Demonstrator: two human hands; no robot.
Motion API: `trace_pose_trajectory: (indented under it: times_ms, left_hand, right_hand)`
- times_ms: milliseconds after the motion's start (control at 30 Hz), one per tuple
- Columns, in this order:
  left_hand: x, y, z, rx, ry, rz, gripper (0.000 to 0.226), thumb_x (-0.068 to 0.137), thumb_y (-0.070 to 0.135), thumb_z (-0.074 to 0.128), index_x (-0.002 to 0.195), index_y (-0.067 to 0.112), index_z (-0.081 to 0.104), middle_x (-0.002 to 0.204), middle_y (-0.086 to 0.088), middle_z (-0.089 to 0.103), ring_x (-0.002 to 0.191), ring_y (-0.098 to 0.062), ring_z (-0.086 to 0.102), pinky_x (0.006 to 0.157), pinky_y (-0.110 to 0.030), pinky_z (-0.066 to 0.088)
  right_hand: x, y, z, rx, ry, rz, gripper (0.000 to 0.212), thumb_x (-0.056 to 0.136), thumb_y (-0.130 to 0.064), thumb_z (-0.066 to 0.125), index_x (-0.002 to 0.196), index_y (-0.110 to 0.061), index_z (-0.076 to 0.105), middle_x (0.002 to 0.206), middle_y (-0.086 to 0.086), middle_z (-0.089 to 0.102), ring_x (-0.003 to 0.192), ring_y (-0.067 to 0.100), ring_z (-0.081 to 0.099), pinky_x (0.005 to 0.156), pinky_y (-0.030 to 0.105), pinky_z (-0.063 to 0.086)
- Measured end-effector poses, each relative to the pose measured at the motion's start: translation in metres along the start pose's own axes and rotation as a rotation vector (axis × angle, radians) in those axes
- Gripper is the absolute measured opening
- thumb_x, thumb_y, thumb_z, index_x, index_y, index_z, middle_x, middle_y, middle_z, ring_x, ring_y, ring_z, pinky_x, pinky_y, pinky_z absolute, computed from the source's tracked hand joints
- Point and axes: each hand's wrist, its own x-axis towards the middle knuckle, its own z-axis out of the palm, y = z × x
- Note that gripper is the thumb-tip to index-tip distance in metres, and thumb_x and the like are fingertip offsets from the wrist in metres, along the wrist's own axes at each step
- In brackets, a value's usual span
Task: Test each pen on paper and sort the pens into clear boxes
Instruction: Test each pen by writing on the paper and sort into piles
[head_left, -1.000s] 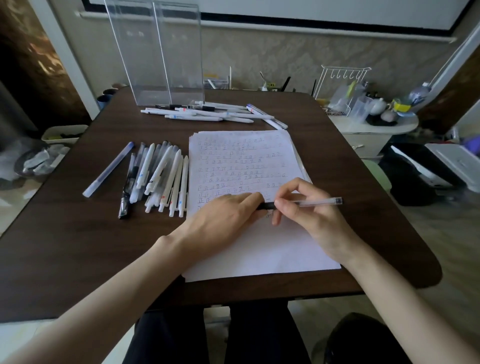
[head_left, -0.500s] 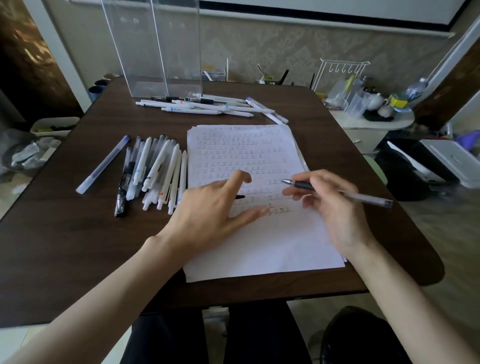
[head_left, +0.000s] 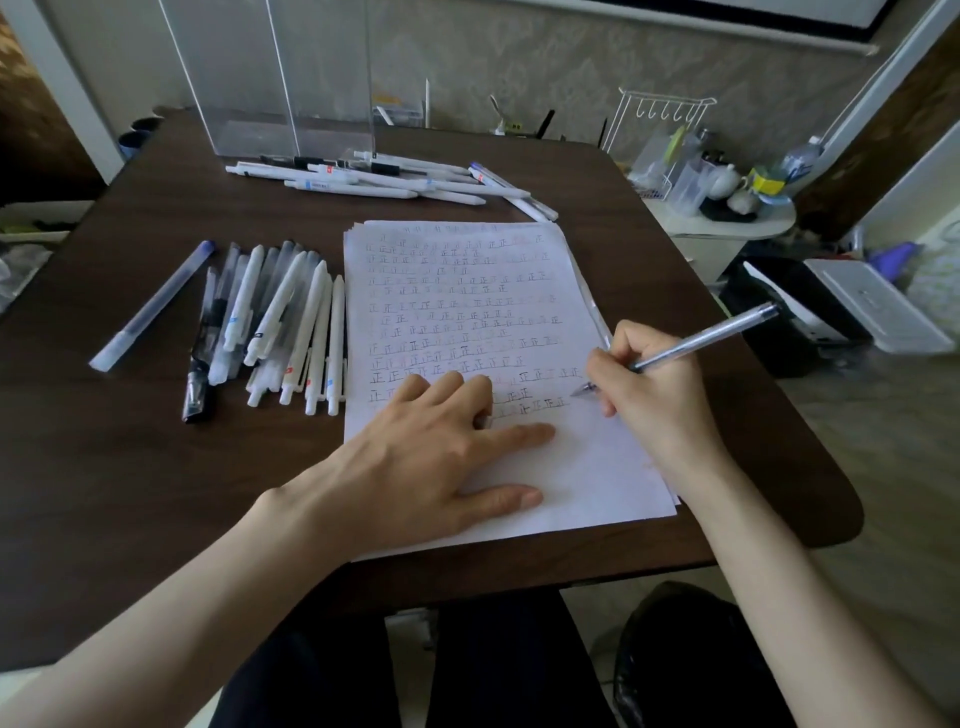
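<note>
At the far left of the dark worktop (head_left: 104, 493) a capped pen (head_left: 150, 306) lies alone, slanted. Just to its right sits a pile of pens (head_left: 275, 322), mostly white, its right edge just beside the paper (head_left: 457, 291). Behind them, at the worktop's far edge, the two clear boxes (head_left: 275, 78) stand upright, with a row of pens (head_left: 374, 179) lying crosswise in front of them. Your left hand (head_left: 431, 457) lies flat on the lower part of the paper, fingers spread, pressing the sheet down. Rows of written marks cover the sheet above it. Your right hand (head_left: 654, 395) pinches a clear pen (head_left: 701, 338) in a writing grip, its tip down at the end of the last row and its barrel tilting up to the right.
</note>
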Motion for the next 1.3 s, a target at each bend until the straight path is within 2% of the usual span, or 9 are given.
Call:
trace_pose_trajectory:
  times_ms: [100,200,433,567,900,1000,1100,1200,1300]
  left_hand:
    - [0.0,0.0,0.0,-0.008,-0.003,-0.006,0.057,0.09,0.066,0.026,0.134,0.037,0.047,0.086,0.006,0.034,0.076,-0.01,0.033,0.071,-0.03,0.035]
    - [0.0,0.0,0.0,-0.007,-0.008,-0.014,0.057,0.09,0.067,0.025,0.134,0.037,0.047,0.086,0.006,0.034,0.076,-0.01,0.033,0.071,-0.029,0.034]
    - [0.001,0.0,-0.001,-0.019,-0.027,-0.026,0.058,0.09,0.067,0.024,0.134,0.036,0.047,0.087,0.006,0.035,0.078,-0.011,0.036,0.072,-0.03,0.036]
    - [0.001,0.001,-0.002,-0.023,-0.028,-0.022,0.058,0.089,0.067,0.024,0.134,0.036,0.046,0.087,0.005,0.036,0.078,-0.011,0.037,0.073,-0.031,0.037]
    - [0.001,-0.001,-0.002,-0.046,-0.009,0.003,0.056,0.092,0.061,0.026,0.134,0.032,0.048,0.087,0.005,0.037,0.077,-0.011,0.037,0.07,-0.028,0.034]
    - [0.0,0.0,-0.004,-0.09,-0.009,-0.018,0.054,0.093,0.054,0.026,0.138,0.029,0.039,0.09,0.007,0.039,0.081,-0.013,0.041,0.074,-0.03,0.036]
    - [-0.002,-0.002,-0.004,-0.249,0.02,-0.089,0.043,0.092,0.035,0.029,0.131,0.018,0.034,0.091,0.012,0.039,0.088,-0.009,0.04,0.082,-0.028,0.033]
    - [-0.002,-0.006,-0.003,-0.401,0.081,-0.16,0.022,0.089,0.016,0.031,0.11,0.014,0.034,0.094,0.004,0.044,0.087,-0.007,0.041,0.078,-0.018,0.031]
    - [0.002,-0.013,-0.001,-0.431,0.15,-0.242,0.012,0.094,0.014,0.028,0.104,0.018,0.031,0.098,0.002,0.049,0.082,-0.004,0.047,0.071,-0.014,0.035]
  right_hand:
    - [0.0,0.0,0.002,-0.006,0.0,-0.023,0.034,0.081,0.004,0.057,0.057,-0.005,0.034,0.051,0.011,0.032,0.044,0.011,0.033,0.044,0.02,0.029]
    - [0.0,0.0,0.002,-0.028,0.024,-0.032,0.033,0.079,0.005,0.056,0.059,-0.001,0.031,0.056,0.013,0.027,0.051,0.017,0.027,0.046,0.026,0.023]
    - [0.0,0.0,0.002,-0.027,0.019,-0.017,0.036,0.078,0.005,0.056,0.055,-0.009,0.032,0.05,0.002,0.028,0.047,0.011,0.028,0.042,0.019,0.025]
    - [0.0,-0.001,0.002,-0.029,0.019,-0.035,0.032,0.079,0.005,0.056,0.057,-0.003,0.034,0.053,0.01,0.03,0.048,0.015,0.029,0.043,0.021,0.026]
    - [0.0,0.0,0.001,-0.014,0.005,-0.019,0.032,0.079,0.004,0.057,0.057,-0.004,0.035,0.05,0.009,0.031,0.045,0.016,0.032,0.042,0.023,0.029]
    - [-0.001,0.0,0.0,-0.004,-0.016,-0.014,0.033,0.08,0.003,0.057,0.057,-0.006,0.036,0.049,0.005,0.032,0.045,0.014,0.034,0.042,0.023,0.03]
    - [-0.002,-0.003,0.001,-0.016,-0.016,-0.027,0.032,0.079,0.004,0.056,0.058,-0.005,0.035,0.053,0.009,0.028,0.047,0.013,0.029,0.042,0.02,0.026]
    - [-0.002,-0.005,0.001,0.003,0.027,-0.023,0.033,0.079,0.008,0.053,0.057,-0.007,0.033,0.053,0.007,0.025,0.044,0.006,0.024,0.041,0.009,0.027]
    - [-0.003,-0.005,0.0,0.084,0.05,-0.014,0.038,0.085,0.002,0.055,0.057,-0.009,0.032,0.047,-0.001,0.03,0.043,0.007,0.029,0.042,0.012,0.03]
